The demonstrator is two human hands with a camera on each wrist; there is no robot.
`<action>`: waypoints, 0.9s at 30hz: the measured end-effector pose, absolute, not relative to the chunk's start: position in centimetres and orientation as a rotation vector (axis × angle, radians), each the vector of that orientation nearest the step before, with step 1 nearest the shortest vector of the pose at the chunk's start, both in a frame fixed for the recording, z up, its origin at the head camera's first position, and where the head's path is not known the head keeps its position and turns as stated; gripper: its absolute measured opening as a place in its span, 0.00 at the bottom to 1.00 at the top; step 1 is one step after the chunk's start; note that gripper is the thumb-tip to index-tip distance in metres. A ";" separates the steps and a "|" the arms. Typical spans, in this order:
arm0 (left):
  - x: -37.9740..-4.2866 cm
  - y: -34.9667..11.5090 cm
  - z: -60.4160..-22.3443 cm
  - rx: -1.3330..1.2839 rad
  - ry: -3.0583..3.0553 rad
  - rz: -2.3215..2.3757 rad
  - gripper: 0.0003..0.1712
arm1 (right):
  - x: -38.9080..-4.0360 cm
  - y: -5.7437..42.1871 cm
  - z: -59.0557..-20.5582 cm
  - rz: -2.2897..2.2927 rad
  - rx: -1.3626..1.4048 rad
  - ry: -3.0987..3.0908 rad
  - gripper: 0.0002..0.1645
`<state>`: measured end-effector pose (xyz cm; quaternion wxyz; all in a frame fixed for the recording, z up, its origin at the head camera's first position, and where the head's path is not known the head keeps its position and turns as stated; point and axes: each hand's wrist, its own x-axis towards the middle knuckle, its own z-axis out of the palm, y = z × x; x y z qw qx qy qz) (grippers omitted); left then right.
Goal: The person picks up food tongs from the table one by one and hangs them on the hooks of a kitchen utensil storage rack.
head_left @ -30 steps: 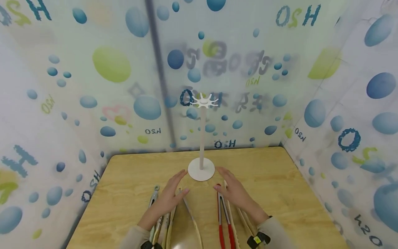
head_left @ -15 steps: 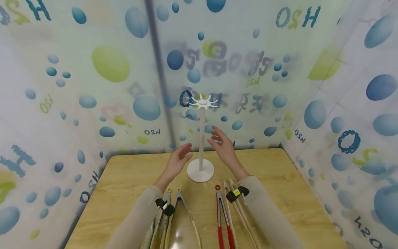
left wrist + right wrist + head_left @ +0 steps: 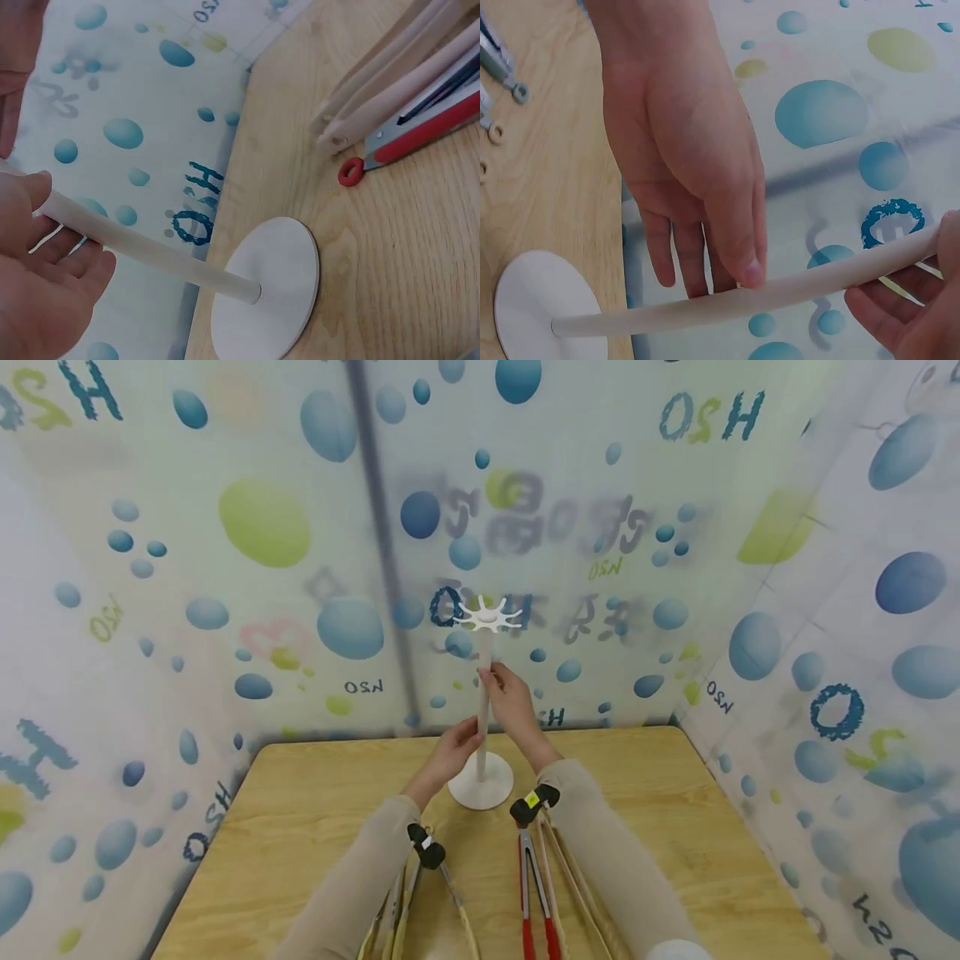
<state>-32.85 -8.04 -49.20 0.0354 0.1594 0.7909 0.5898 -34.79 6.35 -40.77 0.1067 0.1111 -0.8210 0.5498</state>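
A white hook stand stands upright on the table, with a ring of hooks [image 3: 487,615] on top, a slim pole [image 3: 161,251] and a round base [image 3: 480,783]. Higher on the pole, my right hand [image 3: 512,697] pinches it, the thumb across the front and fingers behind. My left hand [image 3: 452,752] is lower down, its fingertips touching the pole. In the right wrist view the left fingers [image 3: 690,255] reach nearly straight to the pole, and part of my right hand [image 3: 919,311] is cut off by the frame.
Red-handled tongs [image 3: 527,881] and pale tongs [image 3: 588,897] lie near the front right of the wooden table [image 3: 315,785]. Several more tongs [image 3: 401,910] lie at the front left, partly under the left sleeve [image 3: 352,885]. A patterned curtain [image 3: 300,460] closes the back.
Both hands have moved forward and up from beside the base to the pole. The right hand now grips it higher up and the left touches it lower. The stand has stayed upright.
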 end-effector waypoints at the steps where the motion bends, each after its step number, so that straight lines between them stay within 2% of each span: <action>1: -32.8 -8.0 -49.4 0.488 2.423 1.815 0.28 | -34.7 6.2 -40.8 1.598 0.319 -2.422 0.24; 21: -31.4 -7.9 -49.8 0.599 2.480 1.766 0.29 | -33.9 6.3 -40.7 1.497 0.373 -2.465 0.25; 27: -29.6 -7.8 -48.8 0.648 2.487 1.723 0.31 | -33.1 6.5 -40.8 1.452 0.404 -2.462 0.25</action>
